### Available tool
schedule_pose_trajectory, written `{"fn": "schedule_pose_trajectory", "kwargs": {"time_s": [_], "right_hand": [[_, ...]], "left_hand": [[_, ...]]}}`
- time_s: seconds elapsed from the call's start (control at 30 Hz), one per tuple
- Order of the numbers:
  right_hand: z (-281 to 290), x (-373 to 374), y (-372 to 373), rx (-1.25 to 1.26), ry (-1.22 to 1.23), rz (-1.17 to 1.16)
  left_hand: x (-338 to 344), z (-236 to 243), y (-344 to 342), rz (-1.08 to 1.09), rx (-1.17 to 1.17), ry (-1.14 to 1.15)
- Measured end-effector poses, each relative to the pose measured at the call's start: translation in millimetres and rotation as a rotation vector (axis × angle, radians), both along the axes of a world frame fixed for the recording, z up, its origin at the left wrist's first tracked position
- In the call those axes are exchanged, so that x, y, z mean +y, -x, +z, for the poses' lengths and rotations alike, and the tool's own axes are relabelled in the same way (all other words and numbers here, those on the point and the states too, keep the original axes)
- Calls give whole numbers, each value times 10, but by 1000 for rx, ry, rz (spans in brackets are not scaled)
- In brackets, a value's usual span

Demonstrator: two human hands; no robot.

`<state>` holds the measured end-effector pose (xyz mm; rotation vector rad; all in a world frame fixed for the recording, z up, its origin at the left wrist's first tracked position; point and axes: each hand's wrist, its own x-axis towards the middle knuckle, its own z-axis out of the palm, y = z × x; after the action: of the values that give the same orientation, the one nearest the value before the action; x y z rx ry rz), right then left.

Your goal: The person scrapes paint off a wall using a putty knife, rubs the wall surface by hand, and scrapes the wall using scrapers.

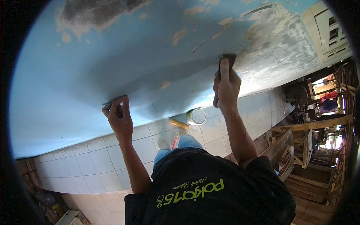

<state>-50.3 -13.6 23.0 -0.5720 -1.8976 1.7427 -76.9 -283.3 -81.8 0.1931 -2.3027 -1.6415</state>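
Note:
My right hand [227, 88] grips a scraper [229, 60], thumb laid along it, its dark flat blade against the painted wall. The blade is beside a rough grey and white patch [285, 41], where the blue paint is gone. Lower and to the left, my left hand [119, 114] is closed, fingers bent and fingertips at the blue wall [75, 86]. A thin dark edge shows by those fingertips, but what they hold is unclear. A crack [210, 39] with chipped paint runs across the wall above and between my hands.
A white bucket [197, 117] stands at the wall's foot beside a yellow block-like thing [179, 123]. A red item [175, 142] is near my legs on the tiled floor [108, 157]. Wooden beams and planks [315, 123] fill the right side; a pale vented panel [332, 32] is at upper right.

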Motion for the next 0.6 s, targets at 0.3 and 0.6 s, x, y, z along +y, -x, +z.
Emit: {"fn": "schedule_pose_trajectory", "kwargs": {"time_s": [0.3, 0.6], "right_hand": [[-292, -69, -71, -45, 51, -19], [-673, 36, -117, -148, 91, 8]], "left_hand": [[-10, 35, -2, 5, -19, -11], [-49, 1, -10, -22, 44, 92]]}}
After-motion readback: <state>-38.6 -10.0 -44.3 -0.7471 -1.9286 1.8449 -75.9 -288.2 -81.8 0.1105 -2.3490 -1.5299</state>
